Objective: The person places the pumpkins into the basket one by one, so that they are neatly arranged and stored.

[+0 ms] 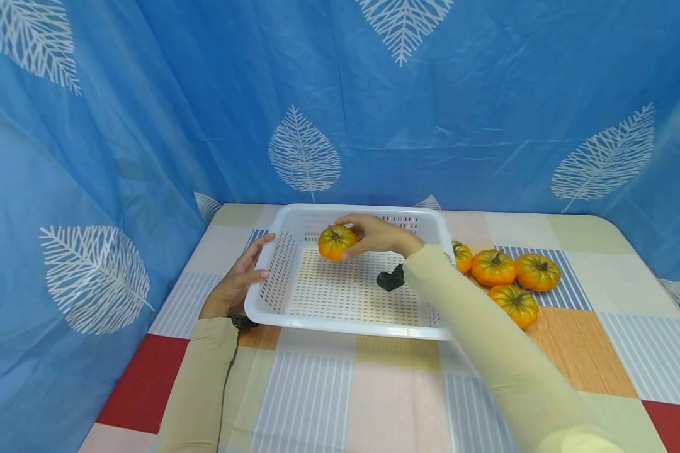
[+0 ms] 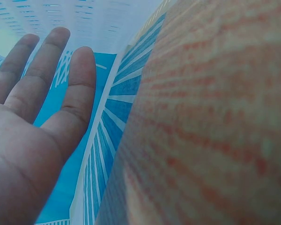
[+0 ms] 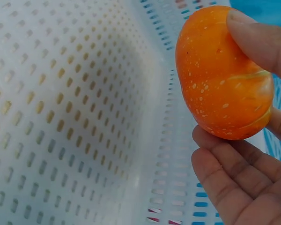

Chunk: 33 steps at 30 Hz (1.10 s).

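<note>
One pumpkin (image 1: 337, 244) is in the grasp of the right hand (image 1: 376, 235), held over the basket (image 1: 345, 324). The thumb lies on the near side of it and the fingers reach round the far side; the stem points up. In the right wrist view, its smooth orange skin carries pale specks, and the fingertips support it from below.

The basket, white and slotted, stands beneath the right hand and between the two hands. The left hand (image 1: 235, 282) grasps nothing: its fingers are extended and loose, with thumb and fingertips at the rim on that side. The left wrist view shows three fingers spread, nearly straight.

Four more pumpkins (image 1: 493, 269) sit close together to the right of the right hand, outside the basket; the one nearest that hand is partly hidden. Pale sleeves (image 1: 195, 384) cover both arms, and a small dark piece (image 1: 390, 279) shows by the right wrist.

Under all this, the counter (image 1: 396, 396) wears a patchwork of stripes, plain squares and wood-like patches. Beyond the hands hangs a blue curtain (image 1: 476, 126) with white leaves.
</note>
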Motion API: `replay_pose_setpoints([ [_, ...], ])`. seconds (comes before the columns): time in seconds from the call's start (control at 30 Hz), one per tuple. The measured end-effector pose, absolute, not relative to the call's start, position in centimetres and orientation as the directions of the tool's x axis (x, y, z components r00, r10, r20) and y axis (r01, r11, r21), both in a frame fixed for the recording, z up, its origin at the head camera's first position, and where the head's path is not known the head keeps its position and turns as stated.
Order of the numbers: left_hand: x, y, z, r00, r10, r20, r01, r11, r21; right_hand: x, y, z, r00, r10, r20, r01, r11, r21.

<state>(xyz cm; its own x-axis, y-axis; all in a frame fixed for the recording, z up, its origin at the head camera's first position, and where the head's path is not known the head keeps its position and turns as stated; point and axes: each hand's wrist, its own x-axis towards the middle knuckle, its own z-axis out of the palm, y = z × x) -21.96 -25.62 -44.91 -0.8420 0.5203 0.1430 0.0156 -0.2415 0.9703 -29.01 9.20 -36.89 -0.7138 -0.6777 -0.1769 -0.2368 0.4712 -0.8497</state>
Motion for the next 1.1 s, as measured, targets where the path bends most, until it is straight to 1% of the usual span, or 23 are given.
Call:
replay_pose_setpoints([
  [0.1,-22.0,-25.6,-45.0,-0.841,0.522,0.144,0.015,-0.243,0.97,-29.1,8.7,-37.1,-0.715,-0.669,-0.203,-0.231,0.5,-0.834],
  [0.33,-21.9,-25.6,-45.0,-0.85,0.511,0.129,0.008,-0.233,0.973,-29.2,7.4,-37.9,-0.743,-0.622,-0.245,-0.245,0.595,-0.766],
  [0.57,-21.9,-25.6,-44.9,-0.858,0.499,0.125,0.023,-0.205,0.978,-29.1,6.6,-38.3,-0.737,-0.619,-0.272,-0.247,0.621,-0.744],
  [0.87,-22.0,-25.7,-45.1,-0.861,0.494,0.123,0.022,-0.205,0.979,-29.0,5.5,-39.3,-0.751,-0.597,-0.281,-0.283,0.676,-0.68],
  [1.1,-22.2,-25.7,-45.1,-0.859,0.496,0.126,0.031,-0.195,0.98,-29.2,4.8,-39.5,-0.764,-0.581,-0.281,-0.264,0.679,-0.685],
])
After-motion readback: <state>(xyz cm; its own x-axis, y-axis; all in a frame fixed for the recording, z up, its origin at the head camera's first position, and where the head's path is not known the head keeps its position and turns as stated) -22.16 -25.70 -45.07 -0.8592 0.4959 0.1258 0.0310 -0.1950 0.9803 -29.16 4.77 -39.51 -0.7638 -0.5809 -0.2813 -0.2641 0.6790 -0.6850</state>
